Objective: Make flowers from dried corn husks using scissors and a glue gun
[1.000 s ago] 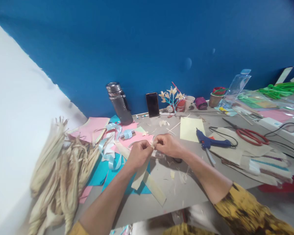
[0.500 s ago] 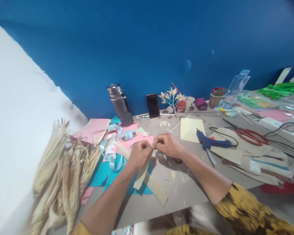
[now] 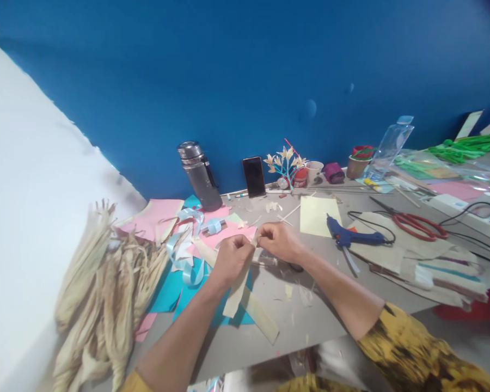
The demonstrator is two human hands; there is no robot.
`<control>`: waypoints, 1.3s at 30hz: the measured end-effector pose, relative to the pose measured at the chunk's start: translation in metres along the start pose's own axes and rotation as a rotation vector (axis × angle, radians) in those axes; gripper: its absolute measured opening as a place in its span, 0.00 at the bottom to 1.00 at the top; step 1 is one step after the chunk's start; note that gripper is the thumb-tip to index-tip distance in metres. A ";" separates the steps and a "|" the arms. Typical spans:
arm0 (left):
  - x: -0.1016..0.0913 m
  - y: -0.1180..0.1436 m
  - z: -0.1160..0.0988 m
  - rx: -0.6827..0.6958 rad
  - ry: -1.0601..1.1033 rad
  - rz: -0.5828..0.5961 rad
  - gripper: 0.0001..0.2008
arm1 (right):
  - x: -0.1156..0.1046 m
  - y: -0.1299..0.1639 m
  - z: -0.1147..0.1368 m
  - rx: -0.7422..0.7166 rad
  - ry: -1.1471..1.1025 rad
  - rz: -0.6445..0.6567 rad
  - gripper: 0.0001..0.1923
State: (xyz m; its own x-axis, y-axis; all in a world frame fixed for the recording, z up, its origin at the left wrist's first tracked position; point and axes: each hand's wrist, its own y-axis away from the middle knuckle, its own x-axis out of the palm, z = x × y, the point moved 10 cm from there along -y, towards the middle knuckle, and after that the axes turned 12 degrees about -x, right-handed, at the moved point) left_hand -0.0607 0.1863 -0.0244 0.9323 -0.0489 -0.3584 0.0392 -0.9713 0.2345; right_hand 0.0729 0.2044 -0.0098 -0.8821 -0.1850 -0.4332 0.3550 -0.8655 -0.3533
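My left hand [image 3: 231, 258] and my right hand [image 3: 280, 241] meet over the grey table [image 3: 310, 321], fingertips together. Both pinch the top end of a pale dried husk strip [image 3: 237, 293] that hangs down from my left hand toward the table. A second pale strip [image 3: 261, 319] lies flat below it, on blue paper [image 3: 169, 288]. Pink paper [image 3: 226, 231] lies just beyond my hands.
A heap of dried corn husks [image 3: 102, 288] fills the left. Along the blue wall stand a grey bottle [image 3: 199, 175], a phone [image 3: 255, 176], a small paper flower tree [image 3: 286, 161] and cups. To the right lie yellow paper [image 3: 315, 215], a blue glue gun [image 3: 351, 238] and red scissors [image 3: 418, 226].
My hands stay together on the strip with only small finger movement. The view has shifted slightly.
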 end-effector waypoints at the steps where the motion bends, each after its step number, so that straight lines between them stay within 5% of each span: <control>1: 0.001 0.000 0.000 -0.004 -0.005 0.001 0.06 | -0.001 0.000 0.002 -0.019 0.087 -0.017 0.06; 5: 0.003 0.001 0.002 -0.033 0.019 0.016 0.07 | -0.020 -0.002 -0.001 -0.027 0.292 -0.108 0.09; 8: 0.002 0.001 0.003 -0.033 0.059 0.017 0.08 | -0.038 -0.003 -0.015 0.061 0.166 -0.194 0.10; 13: -0.002 -0.002 0.003 -0.003 0.022 -0.024 0.07 | -0.006 -0.002 -0.008 0.049 -0.172 -0.014 0.11; 18: 0.003 -0.003 0.008 -0.016 0.018 0.013 0.05 | 0.005 0.000 -0.004 0.056 -0.160 -0.045 0.07; 26: 0.004 -0.007 0.007 0.059 -0.031 0.002 0.08 | 0.006 0.004 0.012 -0.149 0.071 -0.076 0.07; 36: 0.011 0.004 0.003 -0.083 0.200 0.171 0.03 | -0.013 0.003 0.015 -0.135 0.070 -0.207 0.07; 39: 0.008 0.001 0.002 -0.040 0.132 0.134 0.06 | -0.014 0.002 0.013 -0.131 0.050 -0.191 0.08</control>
State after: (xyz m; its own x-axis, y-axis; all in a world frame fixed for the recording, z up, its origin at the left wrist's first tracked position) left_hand -0.0535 0.1840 -0.0287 0.9690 -0.1439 -0.2006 -0.0768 -0.9480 0.3087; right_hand 0.0818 0.1988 0.0061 -0.9220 0.0024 -0.3871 0.2231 -0.8140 -0.5364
